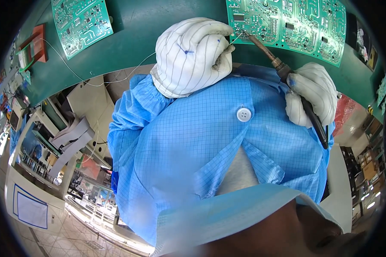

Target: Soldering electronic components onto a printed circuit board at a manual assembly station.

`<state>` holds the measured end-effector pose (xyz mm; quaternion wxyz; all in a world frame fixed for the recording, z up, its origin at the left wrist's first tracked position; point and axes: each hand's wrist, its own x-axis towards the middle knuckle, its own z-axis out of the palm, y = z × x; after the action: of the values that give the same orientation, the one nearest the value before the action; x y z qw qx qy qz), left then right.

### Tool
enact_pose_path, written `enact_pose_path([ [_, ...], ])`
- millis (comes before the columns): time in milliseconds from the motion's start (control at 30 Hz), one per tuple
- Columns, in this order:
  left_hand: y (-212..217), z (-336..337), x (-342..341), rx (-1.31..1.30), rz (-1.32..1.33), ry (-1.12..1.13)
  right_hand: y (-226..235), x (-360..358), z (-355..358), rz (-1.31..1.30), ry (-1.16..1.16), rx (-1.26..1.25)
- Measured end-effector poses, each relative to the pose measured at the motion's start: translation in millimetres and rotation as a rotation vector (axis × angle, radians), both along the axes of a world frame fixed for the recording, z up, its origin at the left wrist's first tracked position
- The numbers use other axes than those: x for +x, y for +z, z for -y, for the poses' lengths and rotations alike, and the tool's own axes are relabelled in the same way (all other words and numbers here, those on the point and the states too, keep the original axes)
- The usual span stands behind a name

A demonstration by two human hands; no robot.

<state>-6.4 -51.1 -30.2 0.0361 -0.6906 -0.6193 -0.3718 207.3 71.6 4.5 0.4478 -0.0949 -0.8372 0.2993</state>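
My left hand (193, 55), in a white striped glove, is closed on a thin solder wire (137, 67). The wire's free end comes out past the fingertips onto a green circuit board panel (266, 23) with dark chips. In my right hand (317, 92), also gloved, is a soldering iron (283, 68) with a dark handle. Its tip points up and left and meets the board close to the wire's end. From my left hand the wire trails left toward a spool (25, 58) on a reddish-brown holder (38, 43).
A second green circuit board (81, 25) lies at the far left of the green work mat (137, 21). Beyond the panel's right end are dark items (362, 40). Left of me stands a white rack (38, 128) with grey ribbon cable (75, 137).
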Motion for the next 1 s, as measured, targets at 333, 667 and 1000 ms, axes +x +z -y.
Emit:
enact_pose_path([
  [333,-2.0,-4.1,2.3,0.006,0.0,-0.012,-0.8,2.5,-4.5,0.0,-0.021,-0.005],
  [667,0.3,-8.0,4.4,0.0,0.01,-0.019,2.1,9.9,-8.4,0.037,0.014,-0.024],
  [1000,-2.9,-7.0,0.4,0.034,0.097,-0.026,12.5,4.5,7.6,0.146,0.055,0.175],
])
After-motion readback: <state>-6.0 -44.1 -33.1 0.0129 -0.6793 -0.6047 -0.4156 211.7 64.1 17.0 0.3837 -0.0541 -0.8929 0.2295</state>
